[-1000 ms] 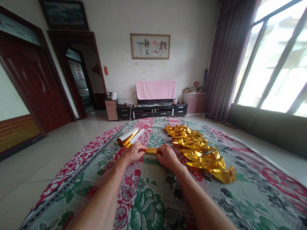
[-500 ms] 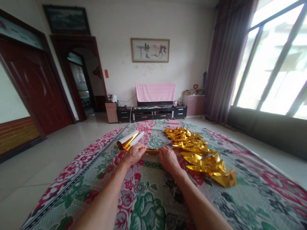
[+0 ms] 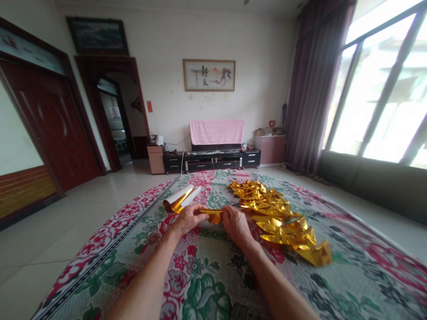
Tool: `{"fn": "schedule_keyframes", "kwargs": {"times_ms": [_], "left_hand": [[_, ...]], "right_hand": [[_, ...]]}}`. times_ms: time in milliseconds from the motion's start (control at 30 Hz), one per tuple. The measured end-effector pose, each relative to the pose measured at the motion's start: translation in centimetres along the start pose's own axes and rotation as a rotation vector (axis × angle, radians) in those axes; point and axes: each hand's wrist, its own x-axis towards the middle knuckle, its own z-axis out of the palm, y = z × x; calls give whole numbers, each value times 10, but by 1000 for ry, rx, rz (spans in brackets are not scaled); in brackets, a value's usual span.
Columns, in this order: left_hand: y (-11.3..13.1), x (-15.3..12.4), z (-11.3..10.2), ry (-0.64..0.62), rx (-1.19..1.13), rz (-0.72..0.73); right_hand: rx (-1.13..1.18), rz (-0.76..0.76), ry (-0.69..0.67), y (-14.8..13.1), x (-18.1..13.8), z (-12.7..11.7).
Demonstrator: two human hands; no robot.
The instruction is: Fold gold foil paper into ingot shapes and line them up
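Between my two hands, low over the table, is a small folded piece of gold foil paper (image 3: pixel 212 216). My left hand (image 3: pixel 189 218) pinches its left end with thumb and fingers. At the other end my right hand (image 3: pixel 235 221) is closed on it, the fingertips partly hidden. Beyond my left hand lie curled sheets of gold foil paper (image 3: pixel 176 199) with white backs. To the right of my right hand spreads a long, overlapping pile of folded gold foil pieces (image 3: pixel 280 213).
A floral cloth (image 3: pixel 207 293) in red, green and grey covers the round table. Past its far edge stands a low black cabinet (image 3: pixel 213 160) with a pink cloth (image 3: pixel 216 132) over the thing on top. A window (image 3: pixel 376 89) and a purple curtain (image 3: pixel 310 89) are at right.
The foil between my hands has turned and shows a broader gold face. My left thumb now stretches along it. The view has tilted slightly upward.
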Motion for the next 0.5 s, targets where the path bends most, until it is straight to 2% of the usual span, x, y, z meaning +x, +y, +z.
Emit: {"fn": "schedule_keyframes", "kwargs": {"times_ms": [333,500], "left_hand": [[1,1,1,23,-7,-19],[0,2,3,31,-84,-37]], "right_hand": [[40,-29,-19,2,-1,0],[33,-12,-41,2,-1,0]]}}
